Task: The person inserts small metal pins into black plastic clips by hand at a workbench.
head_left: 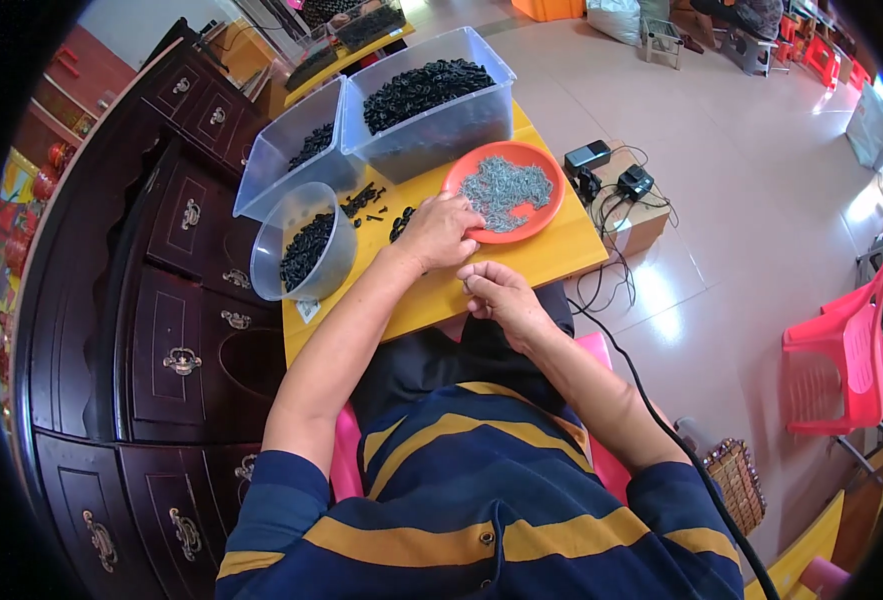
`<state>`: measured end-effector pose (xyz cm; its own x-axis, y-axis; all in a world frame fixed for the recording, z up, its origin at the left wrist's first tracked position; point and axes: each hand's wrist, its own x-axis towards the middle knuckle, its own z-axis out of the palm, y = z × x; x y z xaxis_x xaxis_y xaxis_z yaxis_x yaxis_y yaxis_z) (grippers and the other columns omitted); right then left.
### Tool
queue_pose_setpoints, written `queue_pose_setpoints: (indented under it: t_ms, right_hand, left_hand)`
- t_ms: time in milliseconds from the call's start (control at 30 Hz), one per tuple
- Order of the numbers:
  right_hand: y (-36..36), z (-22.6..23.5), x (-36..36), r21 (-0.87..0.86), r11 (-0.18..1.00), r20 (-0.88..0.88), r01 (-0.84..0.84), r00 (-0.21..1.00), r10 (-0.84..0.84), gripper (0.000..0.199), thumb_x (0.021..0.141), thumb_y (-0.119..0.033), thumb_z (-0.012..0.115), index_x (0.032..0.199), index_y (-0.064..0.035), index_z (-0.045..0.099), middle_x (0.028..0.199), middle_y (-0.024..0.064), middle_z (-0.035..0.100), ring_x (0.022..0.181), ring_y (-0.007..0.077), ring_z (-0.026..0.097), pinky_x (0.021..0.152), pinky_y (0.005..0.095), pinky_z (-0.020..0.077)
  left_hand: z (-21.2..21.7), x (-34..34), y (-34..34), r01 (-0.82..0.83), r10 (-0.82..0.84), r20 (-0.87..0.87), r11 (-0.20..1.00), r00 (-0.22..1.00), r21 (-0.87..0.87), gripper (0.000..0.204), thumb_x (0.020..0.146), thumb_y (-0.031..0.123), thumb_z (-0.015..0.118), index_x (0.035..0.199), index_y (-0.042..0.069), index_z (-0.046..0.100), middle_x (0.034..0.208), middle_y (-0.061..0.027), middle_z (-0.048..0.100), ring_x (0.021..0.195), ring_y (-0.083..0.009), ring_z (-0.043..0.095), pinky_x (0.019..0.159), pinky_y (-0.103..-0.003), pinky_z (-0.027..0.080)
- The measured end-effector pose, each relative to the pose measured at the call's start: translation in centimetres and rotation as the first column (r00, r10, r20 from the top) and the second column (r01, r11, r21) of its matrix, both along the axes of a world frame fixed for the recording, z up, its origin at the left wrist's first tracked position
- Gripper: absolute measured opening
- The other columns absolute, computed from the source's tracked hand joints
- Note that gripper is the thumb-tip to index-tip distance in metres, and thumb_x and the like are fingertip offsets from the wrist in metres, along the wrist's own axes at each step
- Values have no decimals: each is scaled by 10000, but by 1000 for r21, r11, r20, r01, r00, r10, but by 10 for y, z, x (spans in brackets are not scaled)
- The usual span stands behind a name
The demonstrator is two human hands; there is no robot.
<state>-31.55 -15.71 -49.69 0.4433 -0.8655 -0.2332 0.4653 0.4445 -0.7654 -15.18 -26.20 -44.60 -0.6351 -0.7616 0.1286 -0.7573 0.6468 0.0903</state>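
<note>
Left hand (441, 232) at orange plate (501, 237) of metal pieces (506, 185) — grip unclear, right hand (507, 299) nearby — grip together

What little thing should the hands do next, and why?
Perhaps the left hand should pick up one of the small grey metal pieces: its fingers are at the edge of the orange dish that holds them. The right hand is close by, fingertips together, though I can't tell whether it holds anything.

from the wearer's head, the yellow table (551, 257) is viewed steeply downward, close by, through a fisheye lens.
</note>
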Motion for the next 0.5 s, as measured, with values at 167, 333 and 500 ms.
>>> queue_pose_setpoints:
  t_ms: [167, 333, 500]
  right_hand:
    - [0, 1, 0, 4, 1000, -14, -4, 1000, 4, 152, 994, -148, 576, 1124, -90, 631, 908, -20, 583, 723, 74, 536, 681, 219, 461]
    - [-1, 1, -1, -2, 1000, -14, -10, 1000, 10, 150, 997, -152, 579, 1124, -94, 632, 908, -25, 582, 724, 71, 535, 680, 218, 461]
    - [0, -1, 1, -5, 1000, -2, -12, 1000, 12, 145, 1000, -145, 576, 1124, -91, 628, 910, -21, 580, 720, 73, 530, 686, 221, 471]
  left_hand:
    - [3, -2, 1, -18, 17, 32, 999, 999, 28, 345, 721, 253, 744, 1048, 145, 754, 996, -96, 665, 1025, -313, 621, 913, -436, 515]
    - [1, -8, 1, -32, 32, 14, 999, 999, 27, 385, 711, 263, 752, 1077, 143, 751, 1034, -106, 666, 1037, -314, 620, 927, -443, 513]
    - [-2, -8, 2, -41, 41, 3, 999, 999, 30, 337, 713, 261, 753, 1020, 122, 771, 1028, -103, 672, 1048, -309, 619, 931, -436, 512]
